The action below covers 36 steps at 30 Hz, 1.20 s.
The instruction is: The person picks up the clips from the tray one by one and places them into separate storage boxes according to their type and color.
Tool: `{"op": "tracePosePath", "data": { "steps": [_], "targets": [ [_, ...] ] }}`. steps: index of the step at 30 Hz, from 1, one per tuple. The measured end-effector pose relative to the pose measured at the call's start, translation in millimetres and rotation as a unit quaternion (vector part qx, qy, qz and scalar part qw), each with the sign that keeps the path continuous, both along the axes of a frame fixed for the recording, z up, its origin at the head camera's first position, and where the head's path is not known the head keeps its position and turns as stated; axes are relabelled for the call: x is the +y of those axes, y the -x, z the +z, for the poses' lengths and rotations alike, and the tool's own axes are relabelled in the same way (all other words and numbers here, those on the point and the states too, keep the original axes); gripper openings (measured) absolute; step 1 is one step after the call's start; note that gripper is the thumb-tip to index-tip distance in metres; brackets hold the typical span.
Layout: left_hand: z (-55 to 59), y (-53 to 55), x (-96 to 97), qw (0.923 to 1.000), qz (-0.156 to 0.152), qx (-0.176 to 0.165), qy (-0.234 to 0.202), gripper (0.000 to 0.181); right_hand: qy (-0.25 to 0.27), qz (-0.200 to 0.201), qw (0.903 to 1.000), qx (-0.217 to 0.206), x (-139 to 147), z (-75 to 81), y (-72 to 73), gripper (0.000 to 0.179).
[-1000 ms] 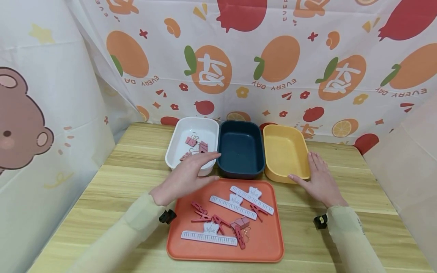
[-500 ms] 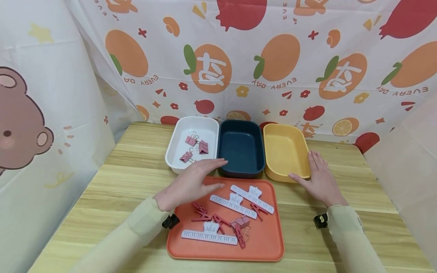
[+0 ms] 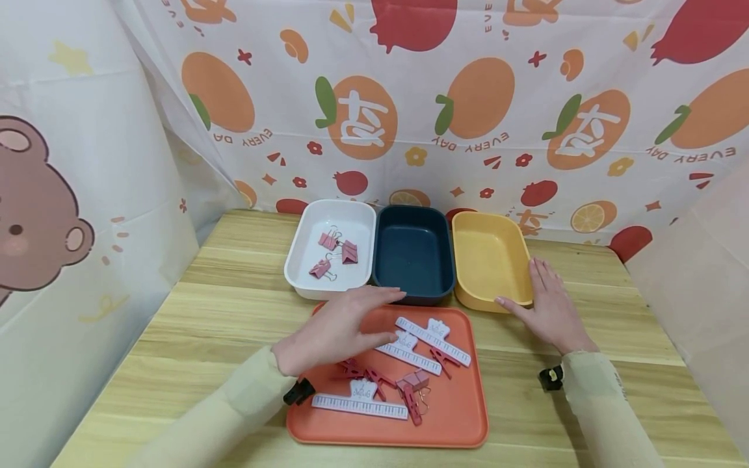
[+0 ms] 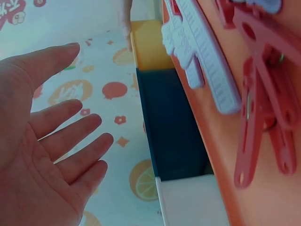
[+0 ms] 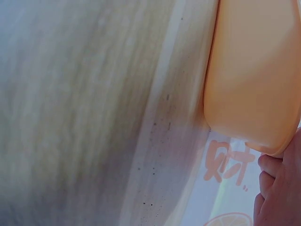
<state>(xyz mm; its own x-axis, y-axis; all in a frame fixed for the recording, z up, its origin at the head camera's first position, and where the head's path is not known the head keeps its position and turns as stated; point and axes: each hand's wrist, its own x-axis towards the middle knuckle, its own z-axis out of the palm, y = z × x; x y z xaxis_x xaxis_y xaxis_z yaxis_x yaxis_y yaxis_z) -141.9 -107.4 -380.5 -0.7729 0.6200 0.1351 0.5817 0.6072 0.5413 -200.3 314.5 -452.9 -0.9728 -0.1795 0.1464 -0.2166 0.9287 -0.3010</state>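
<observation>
My left hand (image 3: 339, 328), fingers extended and holding nothing, hovers above the upper left of the orange tray (image 3: 450, 426). Below it lie red clothespins (image 3: 379, 380), partly hidden by the hand in the head view. Three white clips with piano-key print lie on the tray, one (image 3: 359, 406) near its front. A pink binder clip (image 3: 413, 379) lies among the clothespins. My right hand (image 3: 550, 312) rests against the right side of the yellow bin (image 3: 491, 257), thumb at its front corner. In the left wrist view, the palm (image 4: 42, 179) is bare.
A white bin (image 3: 304, 247) with three pink binder clips (image 3: 349, 251) stands behind the tray. Beside it is a dark blue bin (image 3: 413, 257), between the white and yellow ones. All stand on a wooden table (image 3: 193, 325) before a fruit-print cloth (image 3: 415, 117).
My left hand has moved right and nearer to me, from the white bin's front edge to over the tray. The binder clips in that bin are uncovered. My right hand stays put.
</observation>
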Motion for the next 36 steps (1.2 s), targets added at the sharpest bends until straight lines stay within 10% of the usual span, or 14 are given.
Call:
{"op": "tracePosePath", "data": {
  "steps": [36],
  "targets": [
    [-31.4,-23.5,35.3,0.9841,-0.13,-0.095,0.077,0.065,0.009,0.002,0.9999,-0.006,-1.3,2.5,-1.5,0.111]
  ]
}}
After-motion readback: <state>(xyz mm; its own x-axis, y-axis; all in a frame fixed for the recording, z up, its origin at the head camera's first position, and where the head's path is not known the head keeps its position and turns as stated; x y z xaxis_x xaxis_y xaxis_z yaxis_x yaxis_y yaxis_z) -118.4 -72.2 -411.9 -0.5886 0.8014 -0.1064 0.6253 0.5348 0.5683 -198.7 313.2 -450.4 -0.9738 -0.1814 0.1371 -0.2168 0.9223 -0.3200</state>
